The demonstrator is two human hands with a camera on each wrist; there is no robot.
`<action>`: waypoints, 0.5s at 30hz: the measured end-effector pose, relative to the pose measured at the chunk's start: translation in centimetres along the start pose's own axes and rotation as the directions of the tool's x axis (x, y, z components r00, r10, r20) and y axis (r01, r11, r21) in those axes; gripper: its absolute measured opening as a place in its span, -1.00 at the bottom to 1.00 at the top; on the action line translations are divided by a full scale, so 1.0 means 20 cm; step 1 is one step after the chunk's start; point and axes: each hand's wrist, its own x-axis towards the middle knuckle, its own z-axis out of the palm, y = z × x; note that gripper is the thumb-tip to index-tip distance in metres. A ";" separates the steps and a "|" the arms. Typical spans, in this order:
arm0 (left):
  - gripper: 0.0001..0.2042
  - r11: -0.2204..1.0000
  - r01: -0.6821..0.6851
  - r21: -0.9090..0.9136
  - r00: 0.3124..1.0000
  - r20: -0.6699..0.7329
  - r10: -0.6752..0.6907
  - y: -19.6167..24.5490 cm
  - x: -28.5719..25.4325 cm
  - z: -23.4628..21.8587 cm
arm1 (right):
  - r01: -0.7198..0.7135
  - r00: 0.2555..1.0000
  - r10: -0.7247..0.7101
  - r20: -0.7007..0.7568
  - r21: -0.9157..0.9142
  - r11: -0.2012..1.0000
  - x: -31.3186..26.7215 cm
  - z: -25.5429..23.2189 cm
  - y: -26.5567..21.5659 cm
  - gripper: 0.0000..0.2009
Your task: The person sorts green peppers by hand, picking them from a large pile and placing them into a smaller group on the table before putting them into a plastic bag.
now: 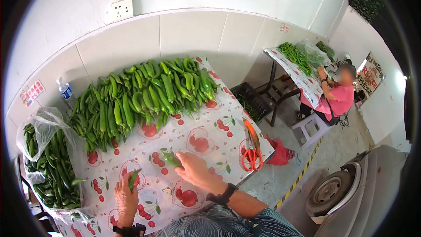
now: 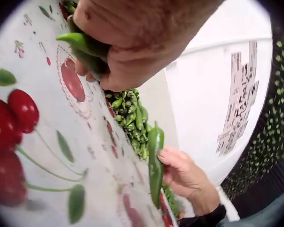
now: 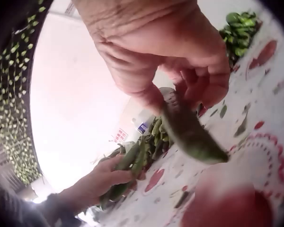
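My left hand [image 1: 126, 198] grips green chili peppers [image 1: 133, 180] above the near part of the flowered tablecloth; at least two [image 3: 124, 172] show side by side in the right wrist view. To its right, my right hand [image 1: 197, 171] pinches a single long green chili pepper [image 1: 171, 159] between thumb and fingers near one end. Its other end points away from the hand over the cloth [image 3: 191, 135]. Beyond both hands, a wide heap of green chili peppers [image 1: 147, 92] lies along the wall side of the table.
At the left stands a clear plastic bag [image 1: 44, 116] of darker peppers, with a water bottle [image 1: 66, 91] behind it. Orange-handled scissors [image 1: 251, 159] lie at the table's right edge. A black crate [image 1: 252, 101] is on the floor beyond. Another person [image 1: 340, 98] sits at a second table.
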 end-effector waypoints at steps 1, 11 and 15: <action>-0.38 0.997 -0.004 0.074 0.997 0.074 -0.001 0.02 0.00 -0.01 | 0.073 0.993 -0.080 -0.085 -0.077 0.994 -0.01 0.02 0.04 -0.61; -0.33 0.974 -0.153 0.168 0.988 -0.002 0.155 -0.03 -0.10 0.12 | 0.004 0.993 0.007 0.115 -0.100 0.995 -0.10 0.04 0.10 -0.68; -0.36 0.973 -0.114 0.201 0.992 -0.026 0.122 -0.03 -0.10 0.13 | -0.034 0.990 0.048 0.131 -0.109 0.993 -0.11 0.03 0.14 -0.67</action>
